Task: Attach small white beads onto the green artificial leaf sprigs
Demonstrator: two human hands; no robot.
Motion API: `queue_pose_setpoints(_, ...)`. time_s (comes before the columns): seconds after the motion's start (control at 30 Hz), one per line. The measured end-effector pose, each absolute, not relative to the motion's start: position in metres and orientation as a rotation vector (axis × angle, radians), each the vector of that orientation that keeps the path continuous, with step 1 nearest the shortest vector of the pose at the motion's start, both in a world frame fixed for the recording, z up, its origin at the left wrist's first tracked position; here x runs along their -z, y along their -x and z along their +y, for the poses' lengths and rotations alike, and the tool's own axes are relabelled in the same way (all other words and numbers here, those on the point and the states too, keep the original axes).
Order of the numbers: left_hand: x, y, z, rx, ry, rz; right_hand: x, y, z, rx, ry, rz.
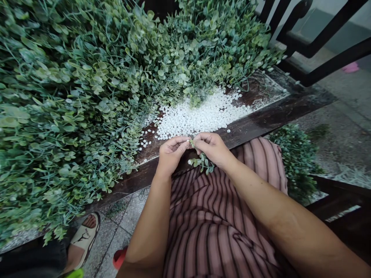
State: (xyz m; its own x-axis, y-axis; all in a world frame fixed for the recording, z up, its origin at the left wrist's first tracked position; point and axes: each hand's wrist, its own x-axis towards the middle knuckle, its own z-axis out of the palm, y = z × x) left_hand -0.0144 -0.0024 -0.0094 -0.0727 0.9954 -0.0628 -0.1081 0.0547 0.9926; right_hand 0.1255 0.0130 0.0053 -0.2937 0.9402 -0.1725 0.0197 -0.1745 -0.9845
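Both hands meet at the front edge of a dark wooden table (290, 112). My right hand (211, 148) pinches a small green leafy sprig (203, 163), which hangs below its fingers. At the sprig's upper tip, my left hand (173, 151) closes thumb and forefinger on a small white piece (189, 142), partly hidden by the fingertips. Just beyond the hands lies a spread of small white pieces (197, 117). Behind and to the left rises a big heap of green artificial foliage (95, 85).
More foliage (298, 162) sits low on the right, beside the striped cloth (214, 227) over my lap. Dark chair bars (319, 42) stand at the upper right. Another person's sandalled foot (85, 237) and a red object (119, 258) are at the lower left.
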Motion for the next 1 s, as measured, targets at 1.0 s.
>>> queue_pose_setpoints(1.0,0.0065,0.0146,0.0015,-1.208,-1.108,1.245,-0.0074,-0.1260,0.0158,-1.585,1.263,-1.329)
